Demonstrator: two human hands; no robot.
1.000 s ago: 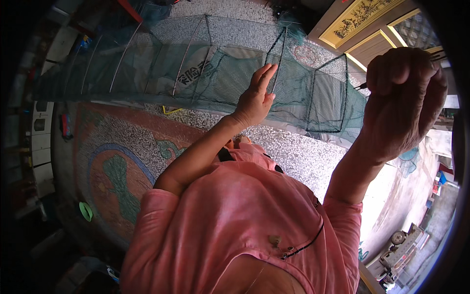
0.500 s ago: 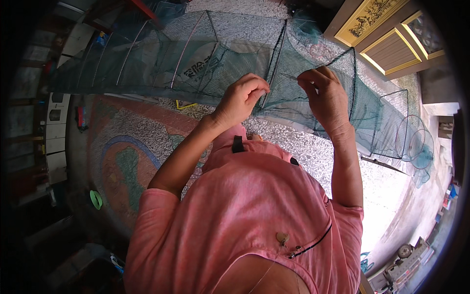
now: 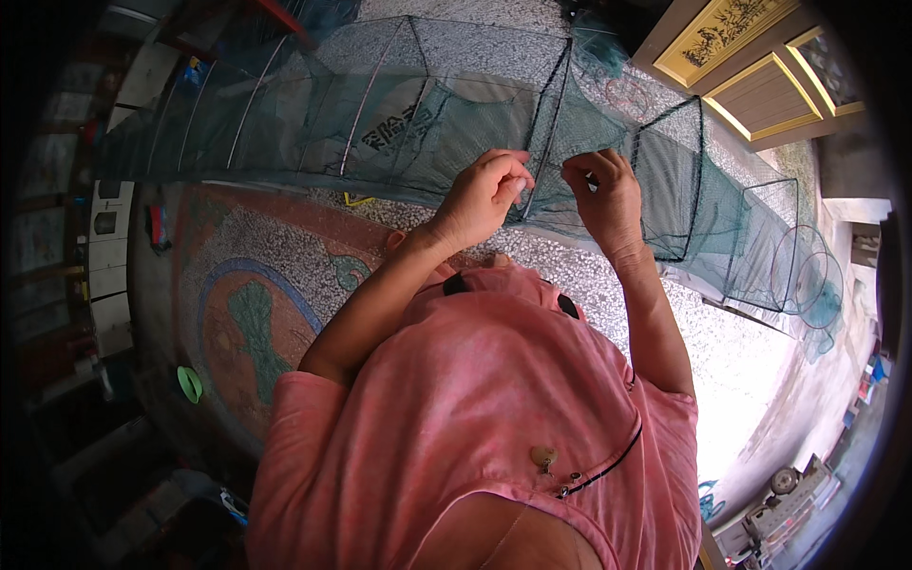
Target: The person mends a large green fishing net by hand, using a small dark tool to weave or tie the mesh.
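A long green mesh fishing trap (image 3: 475,114) with several rectangular frames stretches across the far side in front of me. My left hand (image 3: 478,198) is beside a dark cord-wrapped frame bar (image 3: 551,90), with thumb and index finger pinched together. My right hand (image 3: 610,199) is on the other side of that bar, its fingers bent into a pinch with a small gap behind the tips. Any thread or small thing between the fingertips is too fine to make out. Both hands are in front of the netting; whether they touch it I cannot tell.
A pale printed sheet (image 3: 394,123) shows through the mesh. A yellow bent piece (image 3: 358,200) lies by the trap's near edge. Brown-and-gold door panels (image 3: 765,100) stand at the far right. A green oval object (image 3: 189,385) is at left, and a toy-like truck (image 3: 784,499) at lower right.
My right hand has moved left and slightly nearer to me, closer to my left hand. The left hand has shifted a little to the right. The trap sits slightly differently in view.
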